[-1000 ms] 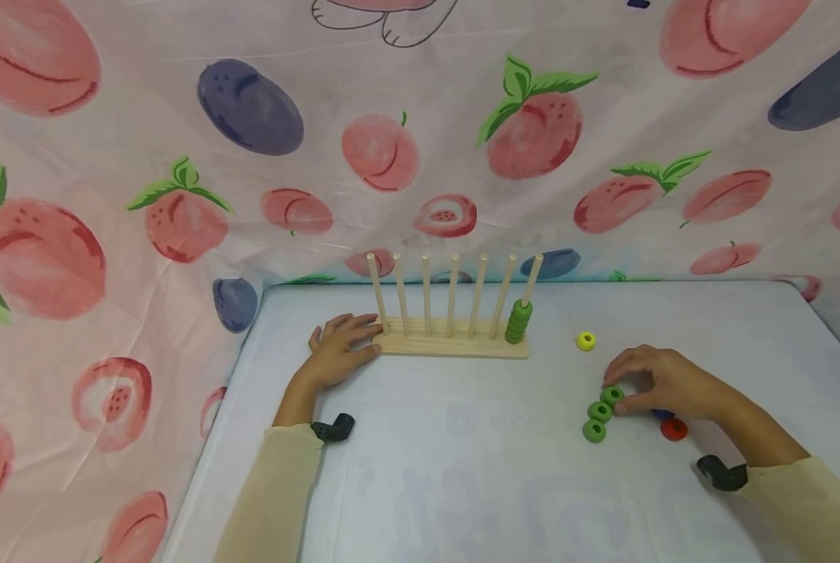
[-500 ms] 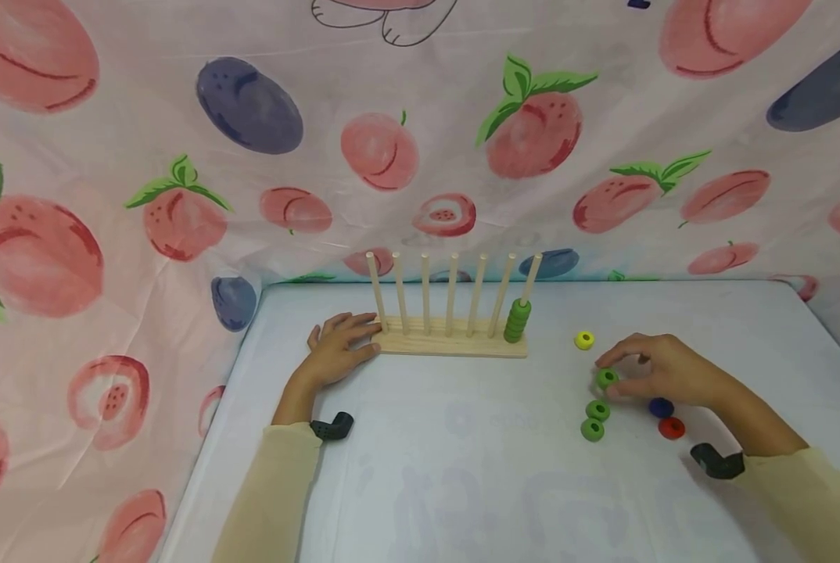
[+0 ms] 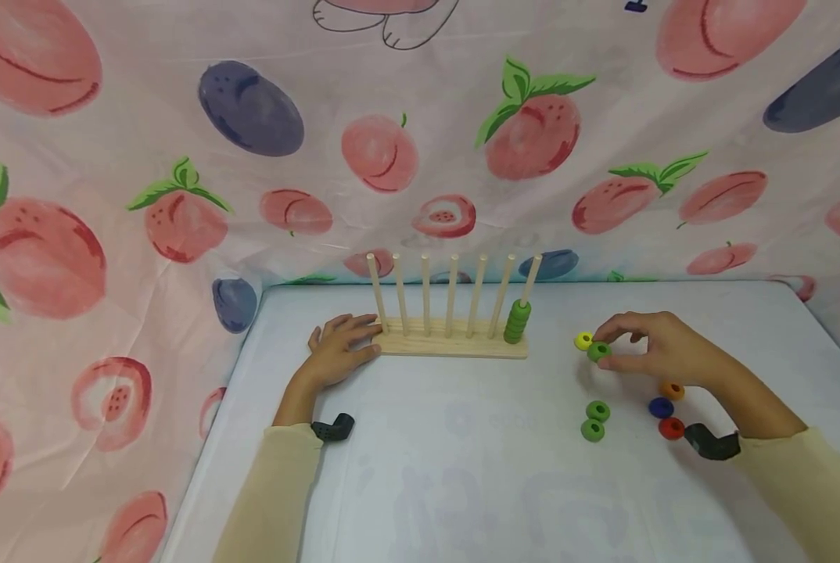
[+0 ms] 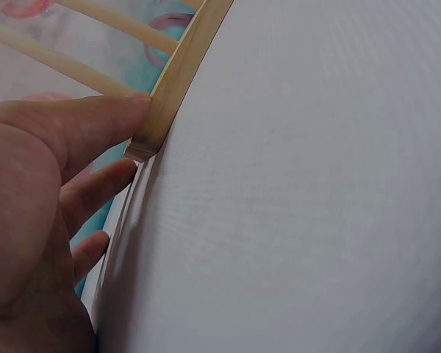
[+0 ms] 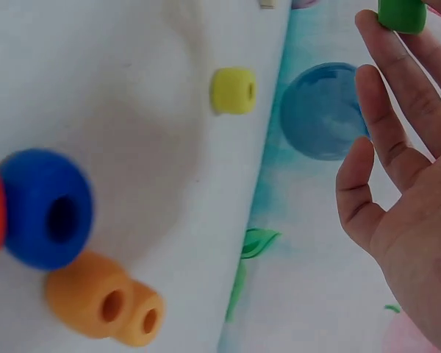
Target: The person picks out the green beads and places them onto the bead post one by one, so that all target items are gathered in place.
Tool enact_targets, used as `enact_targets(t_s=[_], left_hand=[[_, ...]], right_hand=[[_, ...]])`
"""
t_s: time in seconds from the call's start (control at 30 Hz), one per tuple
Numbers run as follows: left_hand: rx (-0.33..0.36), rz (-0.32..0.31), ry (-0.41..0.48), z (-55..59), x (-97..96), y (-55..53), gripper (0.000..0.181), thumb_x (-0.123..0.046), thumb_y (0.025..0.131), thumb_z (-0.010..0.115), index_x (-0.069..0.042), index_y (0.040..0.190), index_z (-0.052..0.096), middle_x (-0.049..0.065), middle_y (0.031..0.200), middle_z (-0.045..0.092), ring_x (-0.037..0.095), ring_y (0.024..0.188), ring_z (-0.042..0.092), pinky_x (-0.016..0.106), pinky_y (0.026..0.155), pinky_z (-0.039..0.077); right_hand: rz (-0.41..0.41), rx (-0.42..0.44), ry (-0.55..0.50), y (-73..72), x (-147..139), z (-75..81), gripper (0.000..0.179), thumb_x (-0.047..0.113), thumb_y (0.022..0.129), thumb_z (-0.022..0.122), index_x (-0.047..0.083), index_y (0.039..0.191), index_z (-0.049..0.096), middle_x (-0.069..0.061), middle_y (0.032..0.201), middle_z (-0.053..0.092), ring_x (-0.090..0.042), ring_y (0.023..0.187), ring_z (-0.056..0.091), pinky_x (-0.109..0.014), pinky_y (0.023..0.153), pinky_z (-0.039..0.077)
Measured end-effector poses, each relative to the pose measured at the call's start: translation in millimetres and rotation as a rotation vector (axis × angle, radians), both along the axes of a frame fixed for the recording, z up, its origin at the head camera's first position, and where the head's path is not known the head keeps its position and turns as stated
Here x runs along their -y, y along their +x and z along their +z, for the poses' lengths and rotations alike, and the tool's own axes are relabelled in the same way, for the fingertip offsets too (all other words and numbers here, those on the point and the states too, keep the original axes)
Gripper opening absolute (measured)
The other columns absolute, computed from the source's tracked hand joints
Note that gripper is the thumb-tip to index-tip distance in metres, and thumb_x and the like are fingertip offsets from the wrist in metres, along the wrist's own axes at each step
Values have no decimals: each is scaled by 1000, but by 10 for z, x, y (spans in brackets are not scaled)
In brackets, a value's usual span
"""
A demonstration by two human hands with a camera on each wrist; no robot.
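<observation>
My right hand (image 3: pixel 669 349) pinches a green bead (image 3: pixel 599 352) between thumb and fingertips, raised over the table. In the right wrist view this green bead (image 5: pixel 402 15) is partly cut off at the top edge. My left hand (image 3: pixel 339 349) grips the left end of a wooden peg rack (image 3: pixel 448 344), thumb at the front of the base and fingers at its end and behind. Up close, the left thumb (image 4: pixel 106 121) presses on the base (image 4: pixel 173 88). Several green beads (image 3: pixel 518 321) are stacked on the rack's rightmost peg; the other pegs are bare.
Two green beads (image 3: pixel 595 420) lie together on the white table (image 3: pixel 427 453). A yellow bead (image 3: pixel 583 341) lies just beyond the held bead. Blue (image 3: pixel 661 407), red (image 3: pixel 671 428) and orange beads (image 5: pixel 92 294) lie under the right forearm. A fruit-print cloth (image 3: pixel 420 94) hangs behind.
My right hand has picked up the farthest loose green bead and carried it up and away from the other two, toward the yellow bead, uncovering the blue and orange beads. The left hand stays put.
</observation>
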State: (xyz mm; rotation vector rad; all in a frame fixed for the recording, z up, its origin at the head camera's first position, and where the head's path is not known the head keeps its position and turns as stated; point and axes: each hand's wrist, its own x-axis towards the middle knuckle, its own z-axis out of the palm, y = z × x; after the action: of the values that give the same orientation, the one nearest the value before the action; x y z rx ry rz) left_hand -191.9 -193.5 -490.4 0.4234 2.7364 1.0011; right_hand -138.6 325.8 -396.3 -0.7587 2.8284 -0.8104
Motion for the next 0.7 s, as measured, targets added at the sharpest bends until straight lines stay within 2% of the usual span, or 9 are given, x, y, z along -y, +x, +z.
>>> enact_targets(t_s=[0.2,0.27,0.47,0.7], left_hand=[[3,-4,1,9,-13,3,48,-40,99,64,-24,144,61,-3,162,43,34,156,14,69,116,-11],[-5,-6,-1,-2,-6,-4,47,-40,99,64,-24,144,61,-3,162,43,34,156,14,69,116,-11],[-20,-9,2,-8,11,-7,47,-39,99,65,-22,143,62,-2,162,43,35,155,15,70,115,-10],[-4,-8,0,8,7,4,47,-39,100,64,-22,143,61,-2,162,43,35,155,15,69,115,-11]], right_hand=[[0,-57,-16,-55,77,124,30,23,86,84,26,114,72,17,104,72,3,97,60,-23,81,51],[-33,-57,-26,-89,127,166,30,22,87,83,25,115,73,16,104,72,1,98,59,-22,82,50],[-204,-7,-113,-184,279,262,29,32,93,77,25,121,74,8,107,72,-2,102,56,-18,86,47],[-230,-21,-180,-293,423,392,33,32,96,73,22,126,71,3,113,71,-6,104,56,-12,85,43]])
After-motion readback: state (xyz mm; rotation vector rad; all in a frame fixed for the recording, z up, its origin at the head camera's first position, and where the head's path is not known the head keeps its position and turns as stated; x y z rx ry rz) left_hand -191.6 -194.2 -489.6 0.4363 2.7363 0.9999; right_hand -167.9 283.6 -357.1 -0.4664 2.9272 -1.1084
